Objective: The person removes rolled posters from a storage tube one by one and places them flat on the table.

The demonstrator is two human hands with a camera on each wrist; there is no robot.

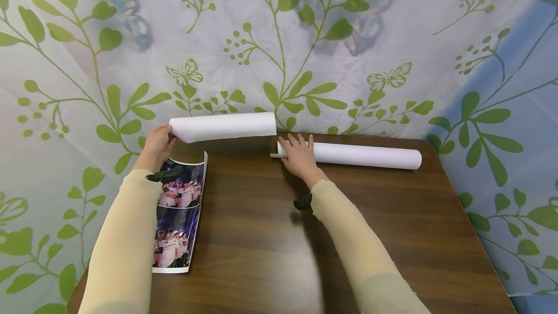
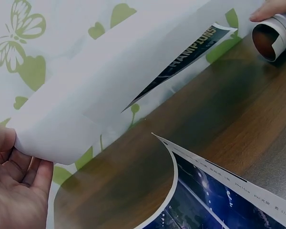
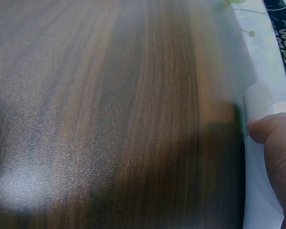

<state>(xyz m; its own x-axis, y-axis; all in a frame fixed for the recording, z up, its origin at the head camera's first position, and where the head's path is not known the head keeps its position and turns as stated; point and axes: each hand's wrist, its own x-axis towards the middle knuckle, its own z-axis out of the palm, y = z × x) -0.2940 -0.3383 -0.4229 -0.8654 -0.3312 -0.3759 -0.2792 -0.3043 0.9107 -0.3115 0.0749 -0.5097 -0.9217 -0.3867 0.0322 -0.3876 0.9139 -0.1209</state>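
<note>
At the back left, my left hand (image 1: pixel 158 145) pinches the left end of a loosely curled white sheet (image 1: pixel 224 126), raised above the table's back edge. The left wrist view shows my fingers (image 2: pixel 31 167) at the sheet's edge (image 2: pixel 52 138) and dark printing with letters on its inner side. My right hand (image 1: pixel 301 156) rests on the left end of a rolled white sheet (image 1: pixel 368 155) lying along the back edge; in the right wrist view its thumb (image 3: pixel 264 130) touches the roll (image 3: pixel 257 176). A printed photo sheet (image 1: pixel 176 236) with curled edges lies below my left hand.
The brown wooden table (image 1: pixel 253 236) has rounded back corners. Right behind it hangs a cloth (image 1: pixel 244 8) with green leaves and butterflies, which also runs down both sides. Dark bands (image 1: pixel 167 174) are on both wrists.
</note>
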